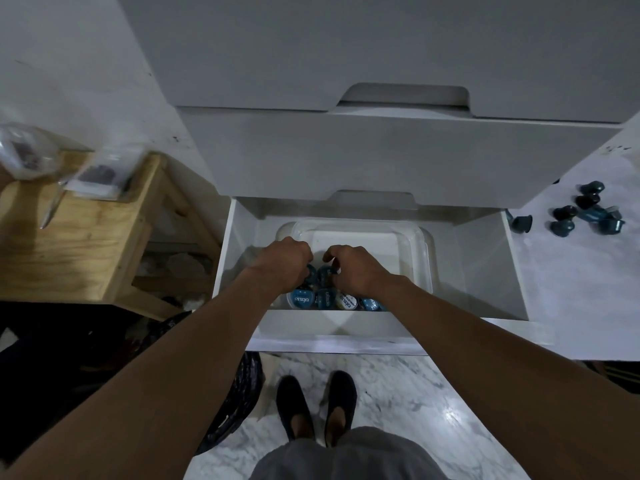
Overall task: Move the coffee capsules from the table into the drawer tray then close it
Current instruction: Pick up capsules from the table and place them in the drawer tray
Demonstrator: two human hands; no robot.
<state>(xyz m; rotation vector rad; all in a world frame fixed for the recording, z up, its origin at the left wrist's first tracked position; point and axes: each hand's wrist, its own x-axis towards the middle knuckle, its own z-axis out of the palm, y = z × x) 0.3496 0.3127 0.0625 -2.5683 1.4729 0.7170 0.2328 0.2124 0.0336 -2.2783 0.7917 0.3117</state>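
- drawer point(485, 258) open, both hands inside it
- tray point(408, 244) under hands, capsules point(322, 297) at its near end
- table capsules point(585, 213) lie well right of hands; right hand point(356, 270) nearer
- left hand point(285, 263) and right hand curled over tray capsules; can't tell if gripping

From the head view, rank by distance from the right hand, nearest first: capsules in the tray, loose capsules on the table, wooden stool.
1. Capsules in the tray: directly under the right hand.
2. Loose capsules on the table: far right.
3. Wooden stool: far left.
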